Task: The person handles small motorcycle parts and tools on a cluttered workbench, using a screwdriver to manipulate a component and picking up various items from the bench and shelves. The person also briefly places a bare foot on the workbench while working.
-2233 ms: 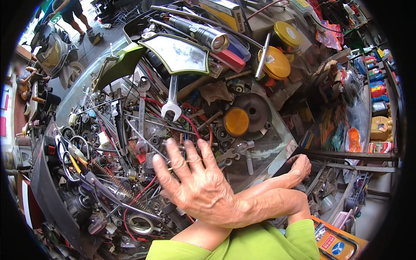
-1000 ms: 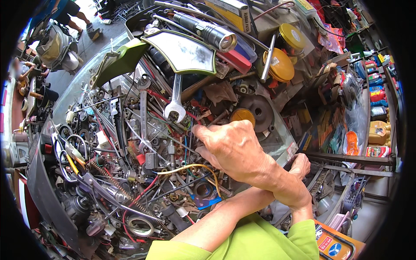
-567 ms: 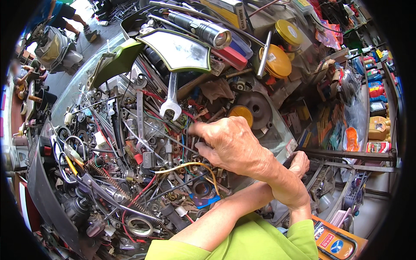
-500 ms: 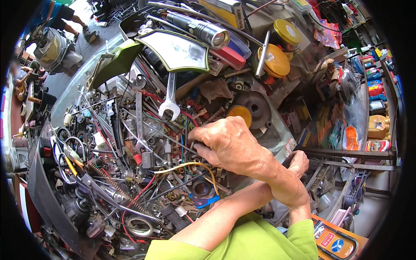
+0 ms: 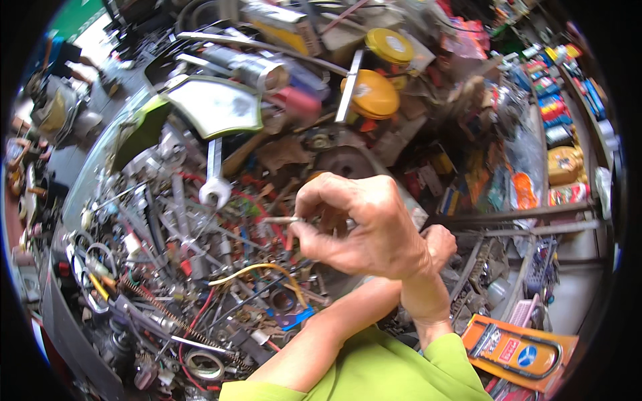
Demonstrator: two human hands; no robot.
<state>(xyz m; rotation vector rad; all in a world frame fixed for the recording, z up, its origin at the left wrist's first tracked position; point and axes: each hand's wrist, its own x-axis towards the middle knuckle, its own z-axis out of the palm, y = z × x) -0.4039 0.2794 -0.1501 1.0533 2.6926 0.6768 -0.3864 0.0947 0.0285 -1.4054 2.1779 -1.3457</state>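
One hand (image 5: pixel 371 227) (right) higher, metal rod (image 5: pixel 281 219) pinched

Over a heap of metal scrap, the right hand (image 5: pixel 364 224) pinches a small metal rod (image 5: pixel 281 220) between thumb and fingers, crossing above the left hand (image 5: pixel 438 244), with an open-end wrench (image 5: pixel 215 179) and yellow lids (image 5: pixel 372 93) nearby.
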